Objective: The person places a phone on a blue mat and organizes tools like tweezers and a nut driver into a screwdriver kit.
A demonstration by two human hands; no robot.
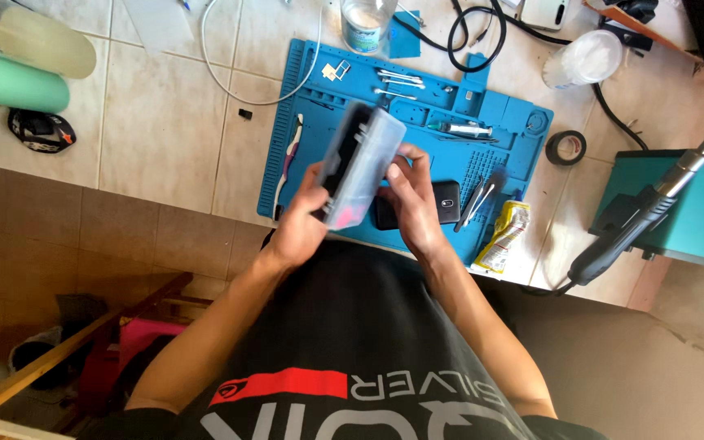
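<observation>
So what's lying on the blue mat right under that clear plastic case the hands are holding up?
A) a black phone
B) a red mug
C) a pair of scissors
A: a black phone lies on the blue mat, just below the clear plastic case held in both hands.

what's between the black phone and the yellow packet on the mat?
Head view: tweezers lie between the black phone and the yellow packet, on the blue mat.

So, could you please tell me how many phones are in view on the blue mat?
1: a black phone lies on the blue mat, partly behind the right hand. Both hands hold a clear plastic case above the mat, which could hide another.
</observation>
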